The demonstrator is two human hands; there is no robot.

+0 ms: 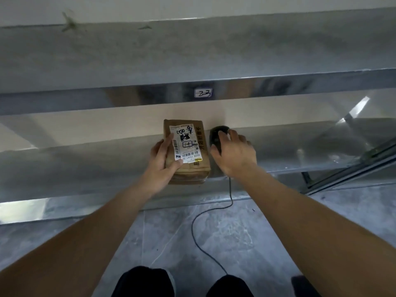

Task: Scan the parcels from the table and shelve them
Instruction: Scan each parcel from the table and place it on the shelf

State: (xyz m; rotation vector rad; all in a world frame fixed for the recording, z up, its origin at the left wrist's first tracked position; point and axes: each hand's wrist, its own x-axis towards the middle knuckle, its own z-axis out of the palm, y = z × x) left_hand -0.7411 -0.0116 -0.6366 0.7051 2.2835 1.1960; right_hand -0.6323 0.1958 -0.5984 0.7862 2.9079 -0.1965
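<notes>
A brown cardboard parcel (194,168) with a white shipping label (186,143) and black handwriting sits in front of the lower metal shelf (85,163). My left hand (164,161) grips its left side, thumb across the label's lower corner. My right hand (234,153) holds a black handheld scanner (216,135) just right of the parcel, its head pointing away from me. The scanner's black cable (194,228) hangs down toward the floor.
A steel shelf rack fills the view; its upper shelf edge carries a small handwritten tag (203,92). A slanted metal frame (351,170) stands at the right. Grey floor (246,232) lies below, with my dark shoes (145,281) at the bottom edge.
</notes>
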